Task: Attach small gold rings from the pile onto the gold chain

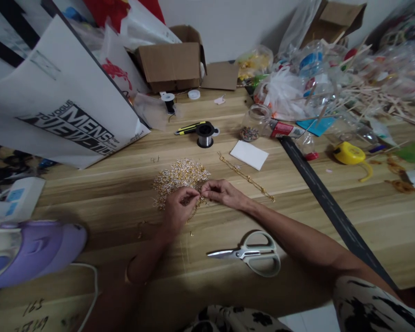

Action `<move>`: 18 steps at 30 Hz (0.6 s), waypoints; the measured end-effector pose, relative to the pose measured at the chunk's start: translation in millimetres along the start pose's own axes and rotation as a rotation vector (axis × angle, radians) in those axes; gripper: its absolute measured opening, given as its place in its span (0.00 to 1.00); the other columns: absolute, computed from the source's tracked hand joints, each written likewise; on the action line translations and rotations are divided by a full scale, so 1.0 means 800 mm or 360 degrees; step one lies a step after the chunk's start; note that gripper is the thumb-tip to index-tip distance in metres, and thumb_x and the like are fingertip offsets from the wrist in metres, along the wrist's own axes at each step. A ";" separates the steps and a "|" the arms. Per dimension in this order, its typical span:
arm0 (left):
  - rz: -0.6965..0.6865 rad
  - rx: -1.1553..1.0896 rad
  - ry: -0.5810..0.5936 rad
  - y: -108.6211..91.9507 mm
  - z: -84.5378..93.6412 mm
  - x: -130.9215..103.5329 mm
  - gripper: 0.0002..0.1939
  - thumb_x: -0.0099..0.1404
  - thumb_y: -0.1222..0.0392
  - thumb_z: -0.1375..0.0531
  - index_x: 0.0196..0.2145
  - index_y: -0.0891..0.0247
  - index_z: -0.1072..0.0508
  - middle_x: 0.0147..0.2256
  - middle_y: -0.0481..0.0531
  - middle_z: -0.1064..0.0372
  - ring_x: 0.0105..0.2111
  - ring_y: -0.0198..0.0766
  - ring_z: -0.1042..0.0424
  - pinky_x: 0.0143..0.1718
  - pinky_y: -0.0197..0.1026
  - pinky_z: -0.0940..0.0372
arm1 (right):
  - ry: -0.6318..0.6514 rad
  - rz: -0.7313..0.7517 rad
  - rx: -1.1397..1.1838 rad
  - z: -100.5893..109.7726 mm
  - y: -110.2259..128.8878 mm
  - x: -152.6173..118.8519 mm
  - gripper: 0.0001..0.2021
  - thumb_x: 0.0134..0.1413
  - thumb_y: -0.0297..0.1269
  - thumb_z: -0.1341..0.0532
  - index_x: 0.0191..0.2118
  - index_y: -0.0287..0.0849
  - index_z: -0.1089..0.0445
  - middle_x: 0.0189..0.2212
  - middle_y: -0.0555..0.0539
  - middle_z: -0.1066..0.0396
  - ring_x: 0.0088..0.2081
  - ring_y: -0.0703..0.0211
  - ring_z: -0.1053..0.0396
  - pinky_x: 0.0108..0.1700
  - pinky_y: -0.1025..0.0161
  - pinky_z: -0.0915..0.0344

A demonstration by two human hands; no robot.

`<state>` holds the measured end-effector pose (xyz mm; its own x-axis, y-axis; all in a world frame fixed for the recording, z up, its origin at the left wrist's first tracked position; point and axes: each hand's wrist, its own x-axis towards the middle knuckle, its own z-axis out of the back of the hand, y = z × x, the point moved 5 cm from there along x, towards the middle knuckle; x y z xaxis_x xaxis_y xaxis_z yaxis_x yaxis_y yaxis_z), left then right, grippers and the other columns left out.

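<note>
My left hand (179,207) and my right hand (223,192) meet at the front edge of a heap of small gold and silver beaded pieces (180,177). Both pinch at nearly the same spot, fingertips almost touching. A thin gold chain (195,213) hangs down from between them onto the wood. Whatever fine part sits right at the fingertips is too small to make out. To the right of my right hand lies a finished-looking gold chain (249,179), stretched out slantwise. Scissors (247,253) with pale handles rest below my right forearm, blades pointing left.
Behind the heap are a wire spool (205,137), a yellow-black utility knife (190,129), a jar of beads (251,127) and a white card (249,155). A purple appliance (51,244) and a large paper bag (65,97) stand left. A tape measure (348,153) and clutter fill the right.
</note>
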<state>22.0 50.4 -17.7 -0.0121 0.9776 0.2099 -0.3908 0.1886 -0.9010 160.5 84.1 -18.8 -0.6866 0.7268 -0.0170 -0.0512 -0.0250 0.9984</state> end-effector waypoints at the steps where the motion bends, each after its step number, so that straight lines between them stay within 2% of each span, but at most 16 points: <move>1: -0.0082 0.0093 -0.0018 -0.003 0.001 0.000 0.01 0.55 0.65 0.40 0.26 0.63 0.29 0.26 0.49 0.29 0.28 0.35 0.29 0.33 0.37 0.34 | -0.0005 -0.0006 0.0011 0.000 -0.001 0.000 0.14 0.54 0.44 0.43 0.31 0.35 0.36 0.21 0.54 0.44 0.23 0.69 0.49 0.25 0.69 0.52; 4: -0.0342 0.0275 -0.0076 -0.015 0.004 -0.002 0.03 0.55 0.66 0.40 0.24 0.62 0.28 0.26 0.49 0.29 0.30 0.36 0.30 0.35 0.39 0.35 | -0.0009 -0.0001 0.0031 0.000 -0.003 0.000 0.14 0.53 0.44 0.42 0.32 0.35 0.35 0.22 0.54 0.43 0.23 0.69 0.49 0.26 0.69 0.51; 7: -0.0505 0.0359 -0.0091 -0.020 0.004 -0.003 0.03 0.56 0.66 0.40 0.25 0.62 0.28 0.26 0.50 0.29 0.30 0.37 0.30 0.35 0.39 0.36 | -0.0018 0.0003 0.0022 0.001 -0.004 0.001 0.14 0.54 0.44 0.42 0.32 0.35 0.35 0.22 0.54 0.43 0.23 0.69 0.48 0.25 0.69 0.51; 18: -0.0663 0.0468 -0.0115 -0.023 0.002 -0.006 0.03 0.56 0.68 0.39 0.26 0.63 0.30 0.26 0.49 0.31 0.30 0.36 0.32 0.35 0.39 0.36 | -0.0019 -0.0010 0.0049 0.001 -0.005 0.001 0.14 0.53 0.44 0.42 0.31 0.35 0.35 0.21 0.54 0.43 0.23 0.69 0.49 0.25 0.69 0.52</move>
<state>27.4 41.8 -1.6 0.1401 0.8143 0.5632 -0.6182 0.5163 -0.5927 161.0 85.6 -23.1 -0.6774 0.7352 -0.0231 -0.0333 0.0007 0.9994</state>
